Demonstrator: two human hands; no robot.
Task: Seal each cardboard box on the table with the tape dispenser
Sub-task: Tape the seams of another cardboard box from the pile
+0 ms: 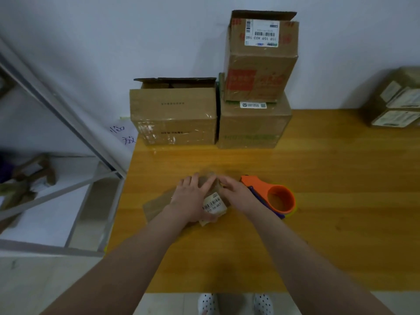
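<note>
head view, near first: at the bottom edge of the frame your two spotted shoes (235, 303) stand on the floor just short of the bench (329, 235). at mid frame both your hands are on the small cardboard box (213, 204), the one with a barcode label. your left hand (191, 198) lies flat over its top, fingers spread and straight, pressing down and gripping nothing. your right hand (236, 192) covers the box's right top edge with its fingers reaching forward. whether they pinch a flap or only press, you cannot tell from here.

just right of that hand, the orange tape dispenser (272, 196) lies untouched on the bench.

judging by this, you are at the flap-closing step on this box, with the taping not begun. the next move calls for your left hand to hold the flaps shut while your right lifts the dispenser and draws tape along the seam.

counting: one dispenser. one small box is under your hands. at the back centre, an open-topped box (172, 114) and a lower box (252, 123) stand side by side, and a tall open box (259, 60) is stacked on the lower one. at the right edge, blurred cartons (395, 98), number unclear.
</note>
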